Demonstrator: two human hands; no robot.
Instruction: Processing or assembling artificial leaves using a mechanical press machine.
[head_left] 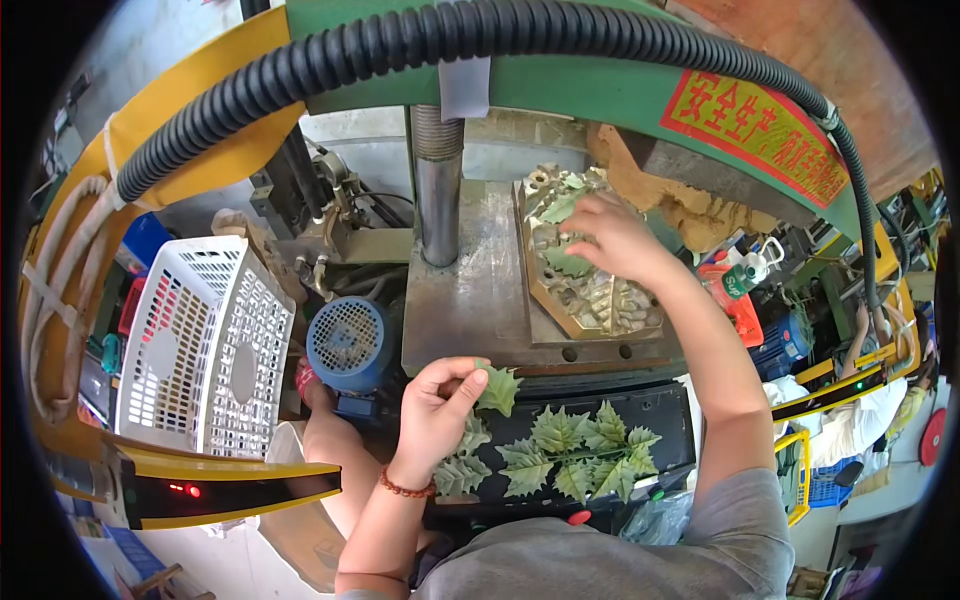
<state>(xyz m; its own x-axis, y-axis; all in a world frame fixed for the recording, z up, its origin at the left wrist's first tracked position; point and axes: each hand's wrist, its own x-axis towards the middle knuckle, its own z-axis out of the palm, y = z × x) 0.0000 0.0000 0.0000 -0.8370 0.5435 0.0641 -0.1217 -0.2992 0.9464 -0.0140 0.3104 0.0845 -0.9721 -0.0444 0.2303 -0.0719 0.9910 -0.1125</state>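
My left hand [436, 412] is closed in a pinch on a jagged green leaf [501, 391], held above the near edge of a black surface. My right hand [622, 240] reaches over a metal mould [618, 302] with leaf-shaped relief, its thumb and fingers apart. Beneath its thumb a green leaf [569, 262] lies on the mould, and another leaf [562, 208] sits farther back, partly covered by the fingers. Several jagged green leaves [574, 452] are spread on the black surface [672, 410] in front of me.
The mould rests on a steel press plate [470, 310] beside an upright metal column [440, 190]. A black corrugated hose [480, 30] arches across the green press frame [560, 85]. At left stand a white plastic basket [240, 370], a blue motor [348, 340] and a yellow-edged bar [240, 490].
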